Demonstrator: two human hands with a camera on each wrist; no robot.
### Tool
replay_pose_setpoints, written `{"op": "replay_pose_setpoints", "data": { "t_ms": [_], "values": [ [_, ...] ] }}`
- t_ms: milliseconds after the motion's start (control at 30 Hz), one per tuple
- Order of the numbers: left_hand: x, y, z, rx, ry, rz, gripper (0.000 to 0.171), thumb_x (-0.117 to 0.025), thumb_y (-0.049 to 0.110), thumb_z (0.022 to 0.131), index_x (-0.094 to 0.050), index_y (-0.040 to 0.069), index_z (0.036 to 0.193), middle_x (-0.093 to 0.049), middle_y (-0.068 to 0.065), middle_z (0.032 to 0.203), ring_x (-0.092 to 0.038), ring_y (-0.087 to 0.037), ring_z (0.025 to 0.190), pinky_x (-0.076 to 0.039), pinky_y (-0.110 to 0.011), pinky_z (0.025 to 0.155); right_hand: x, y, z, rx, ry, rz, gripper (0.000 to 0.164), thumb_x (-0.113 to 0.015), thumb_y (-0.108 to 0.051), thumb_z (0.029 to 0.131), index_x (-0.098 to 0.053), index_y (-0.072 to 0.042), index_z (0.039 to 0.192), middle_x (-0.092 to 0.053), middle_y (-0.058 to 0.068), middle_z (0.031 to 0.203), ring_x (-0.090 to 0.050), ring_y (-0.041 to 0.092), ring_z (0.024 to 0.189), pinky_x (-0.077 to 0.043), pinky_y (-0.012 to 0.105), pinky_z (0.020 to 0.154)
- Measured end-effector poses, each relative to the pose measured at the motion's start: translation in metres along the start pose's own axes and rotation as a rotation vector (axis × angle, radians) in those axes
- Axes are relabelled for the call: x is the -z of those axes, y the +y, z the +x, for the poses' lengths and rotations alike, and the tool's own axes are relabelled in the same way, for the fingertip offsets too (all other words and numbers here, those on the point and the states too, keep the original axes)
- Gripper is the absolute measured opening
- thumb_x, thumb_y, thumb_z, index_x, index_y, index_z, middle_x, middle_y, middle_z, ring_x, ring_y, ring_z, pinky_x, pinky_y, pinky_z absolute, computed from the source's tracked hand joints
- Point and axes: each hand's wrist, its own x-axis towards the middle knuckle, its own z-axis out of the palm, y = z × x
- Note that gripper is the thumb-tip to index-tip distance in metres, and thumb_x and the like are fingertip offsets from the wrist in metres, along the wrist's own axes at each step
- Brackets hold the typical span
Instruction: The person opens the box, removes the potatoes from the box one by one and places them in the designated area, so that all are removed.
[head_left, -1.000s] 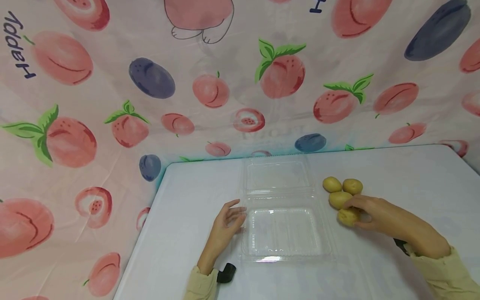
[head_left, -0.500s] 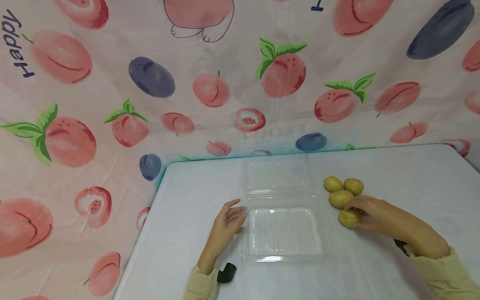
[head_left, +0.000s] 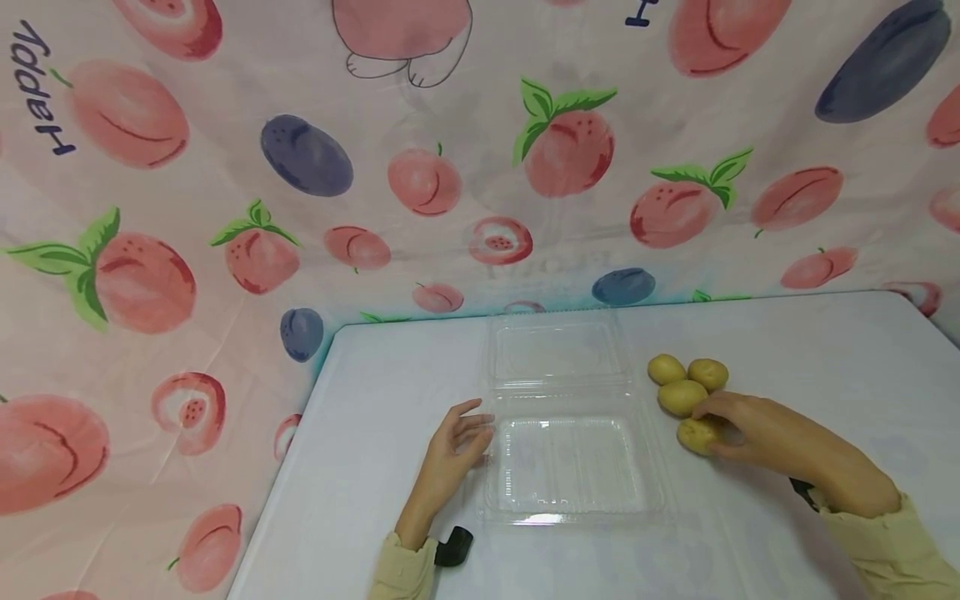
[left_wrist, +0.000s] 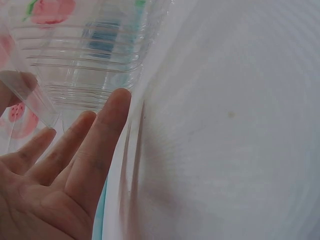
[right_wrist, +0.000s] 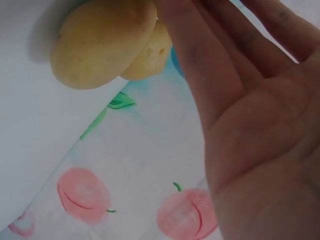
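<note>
A clear plastic clamshell container (head_left: 570, 512) lies opened flat on the white table, its lid half at the back. My left hand (head_left: 453, 450) is at its left edge, fingers relaxed; in the left wrist view the fingers (left_wrist: 97, 150) reach toward the ribbed container wall (left_wrist: 85, 65). To the right of the container my right hand (head_left: 765, 437) holds the nearest potato (head_left: 696, 436) between thumb and fingers, the potato still low at the table. Beyond it sit three more potatoes (head_left: 682, 398), close together. Two potatoes (right_wrist: 105, 45) show beside the fingers in the right wrist view; the thumb is out of sight there.
Behind the white table (head_left: 817, 358) and along its left side hangs a fruit-printed cloth (head_left: 450, 100). A black wrist mount (head_left: 453, 547) sits by the left sleeve (head_left: 403, 571).
</note>
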Motion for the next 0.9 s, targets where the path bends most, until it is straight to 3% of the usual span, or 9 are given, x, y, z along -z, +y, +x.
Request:
{"op": "replay_pose_setpoints", "data": {
  "t_ms": [467, 900],
  "values": [
    [0.000, 0.002, 0.005, -0.012, 0.004, 0.013, 0.056, -0.065, 0.023, 0.098, -0.041, 0.008, 0.147, -0.062, -0.017, 0.131, -0.061, -0.033, 0.119, -0.062, -0.030, 0.079, 0.001, 0.001, 0.000, 0.096, 0.139, -0.081, 0.032, -0.086, -0.016, 0.073, -0.069, -0.016, 0.101, -0.060, -0.012, 0.100, -0.059, 0.006, 0.087, -0.056, 0.033, 0.074],
    [0.005, 0.003, 0.007, -0.049, 0.042, -0.007, 0.051, -0.065, 0.020, 0.098, -0.047, 0.002, 0.142, -0.060, -0.020, 0.130, -0.061, -0.034, 0.117, -0.062, -0.032, 0.078, 0.003, -0.013, 0.004, 0.123, 0.239, -0.087, 0.031, -0.083, -0.020, 0.080, -0.069, -0.018, 0.108, -0.065, -0.011, 0.106, -0.063, 0.010, 0.095, -0.057, 0.038, 0.080]
  ]
}}
